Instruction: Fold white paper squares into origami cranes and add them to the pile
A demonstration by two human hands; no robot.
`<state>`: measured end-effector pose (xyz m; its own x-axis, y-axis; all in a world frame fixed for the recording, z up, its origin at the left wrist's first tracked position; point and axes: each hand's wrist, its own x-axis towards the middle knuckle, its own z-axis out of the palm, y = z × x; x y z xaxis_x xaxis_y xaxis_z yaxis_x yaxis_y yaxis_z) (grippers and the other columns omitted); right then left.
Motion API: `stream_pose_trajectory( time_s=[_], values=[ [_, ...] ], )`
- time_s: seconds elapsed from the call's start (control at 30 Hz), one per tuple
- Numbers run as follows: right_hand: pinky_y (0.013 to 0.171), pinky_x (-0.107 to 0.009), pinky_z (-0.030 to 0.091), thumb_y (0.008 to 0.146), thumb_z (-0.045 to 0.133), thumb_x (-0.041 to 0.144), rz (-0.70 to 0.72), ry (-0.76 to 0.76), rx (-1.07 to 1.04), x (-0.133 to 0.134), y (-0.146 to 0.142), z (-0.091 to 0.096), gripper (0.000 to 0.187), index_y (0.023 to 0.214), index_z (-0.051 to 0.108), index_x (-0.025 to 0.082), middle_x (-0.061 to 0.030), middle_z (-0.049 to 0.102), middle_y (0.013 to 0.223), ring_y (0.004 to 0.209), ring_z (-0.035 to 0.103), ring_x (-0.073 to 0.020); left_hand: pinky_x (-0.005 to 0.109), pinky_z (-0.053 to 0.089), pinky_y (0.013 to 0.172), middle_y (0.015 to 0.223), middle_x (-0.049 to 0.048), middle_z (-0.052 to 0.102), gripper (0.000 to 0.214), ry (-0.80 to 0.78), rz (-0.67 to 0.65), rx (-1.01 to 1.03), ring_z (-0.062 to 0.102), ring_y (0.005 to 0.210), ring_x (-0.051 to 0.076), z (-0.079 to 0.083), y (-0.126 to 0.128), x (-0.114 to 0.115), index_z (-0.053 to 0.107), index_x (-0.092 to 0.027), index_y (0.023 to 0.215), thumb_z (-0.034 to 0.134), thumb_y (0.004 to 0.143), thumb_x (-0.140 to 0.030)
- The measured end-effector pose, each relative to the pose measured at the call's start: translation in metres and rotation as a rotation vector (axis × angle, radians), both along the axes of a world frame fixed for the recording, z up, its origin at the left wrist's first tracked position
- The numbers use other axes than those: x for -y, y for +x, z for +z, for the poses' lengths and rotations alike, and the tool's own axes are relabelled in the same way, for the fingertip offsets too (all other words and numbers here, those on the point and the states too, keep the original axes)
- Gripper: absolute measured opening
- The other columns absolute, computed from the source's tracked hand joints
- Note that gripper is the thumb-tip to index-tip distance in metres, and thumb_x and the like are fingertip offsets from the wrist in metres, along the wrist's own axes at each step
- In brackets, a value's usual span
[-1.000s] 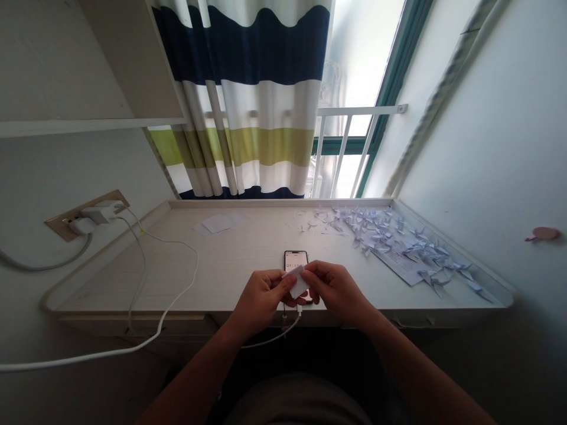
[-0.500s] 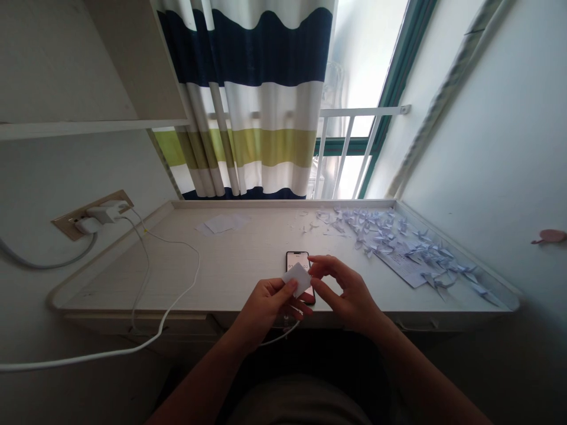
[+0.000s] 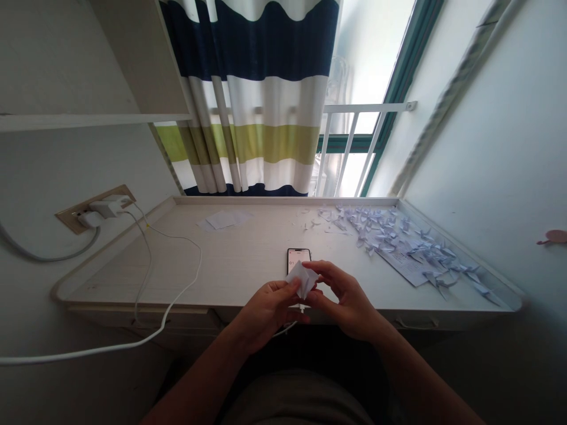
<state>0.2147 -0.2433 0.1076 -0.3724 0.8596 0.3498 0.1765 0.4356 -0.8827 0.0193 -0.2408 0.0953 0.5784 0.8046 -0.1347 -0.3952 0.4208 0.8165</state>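
A small white paper square (image 3: 302, 277), partly folded, is held above the near edge of the desk (image 3: 239, 260). My left hand (image 3: 266, 310) pinches its lower left side. My right hand (image 3: 343, 298) grips its right side, fingers curled round it. Just behind the paper a phone (image 3: 297, 257) lies flat on the desk with its screen lit and a white cable (image 3: 177, 295) plugged into its near end; the paper hides the phone's lower part.
Many small folded paper cranes (image 3: 390, 233) are scattered over the desk's right side, some on a printed sheet (image 3: 405, 265). Loose white paper squares (image 3: 221, 219) lie at the back left. Chargers sit in a wall socket (image 3: 100, 208). A striped curtain (image 3: 257, 100) and window rail stand behind.
The right hand let go briefly half a second ago, then took hold of the paper's right side again. The flat square now shows a fold. The view shifted slightly.
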Motion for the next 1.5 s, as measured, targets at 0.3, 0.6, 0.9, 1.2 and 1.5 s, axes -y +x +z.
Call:
stream_pose_trajectory(
  time_s=[0.3,0.6,0.9,1.2,1.5],
  values=[
    [0.076,-0.032,0.056,0.089,0.069,0.023,-0.078,-0.029,-0.108,0.003,-0.015,-0.004,0.034,0.121,0.06,0.026,-0.0038,0.067,0.101,0.088,0.066,-0.0184,0.029,0.055,0.078,0.1,0.0127,0.077,0.043,0.116,0.109,-0.166,0.068,0.085,0.017,-0.005,0.006,0.003,0.081,-0.013,0.096,0.078,0.082,-0.054],
    [0.087,-0.039,0.058,0.091,0.07,0.028,-0.204,0.104,-0.058,0.005,-0.015,-0.017,0.041,0.131,0.06,0.026,-0.0081,0.07,0.113,0.097,0.068,-0.0216,0.029,0.054,0.068,0.085,0.0131,0.077,0.053,0.242,0.278,-0.349,0.067,0.069,0.017,-0.007,0.004,0.001,0.079,-0.01,0.099,0.074,0.083,-0.06],
    [0.073,-0.033,0.056,0.093,0.067,0.039,-0.214,-0.06,0.025,0.001,-0.005,0.0,0.022,0.086,0.071,0.019,-0.0051,0.074,0.079,0.075,0.069,-0.0197,0.028,0.051,0.07,0.076,0.0106,0.076,0.045,0.346,0.208,-0.402,0.064,0.069,0.016,-0.012,0.003,0.005,0.079,-0.011,0.084,0.069,0.089,-0.056],
    [0.072,-0.033,0.059,0.095,0.066,0.035,-0.156,0.026,-0.049,-0.001,-0.004,-0.012,0.021,0.112,0.068,0.022,-0.0041,0.072,0.086,0.077,0.069,-0.0184,0.027,0.053,0.069,0.072,0.009,0.076,0.041,0.289,0.215,-0.312,0.066,0.065,0.015,-0.011,0.001,0.003,0.076,-0.011,0.094,0.07,0.09,-0.052],
    [0.08,-0.036,0.058,0.098,0.064,0.032,0.032,0.25,0.276,-0.009,0.009,0.012,0.017,0.107,0.077,0.026,-0.0075,0.069,0.097,0.087,0.067,-0.0203,0.028,0.052,0.065,0.082,0.0132,0.078,0.047,0.293,0.149,-0.401,0.065,0.065,0.015,-0.015,-0.015,-0.003,0.078,-0.01,0.092,0.07,0.089,-0.056]
  ],
)
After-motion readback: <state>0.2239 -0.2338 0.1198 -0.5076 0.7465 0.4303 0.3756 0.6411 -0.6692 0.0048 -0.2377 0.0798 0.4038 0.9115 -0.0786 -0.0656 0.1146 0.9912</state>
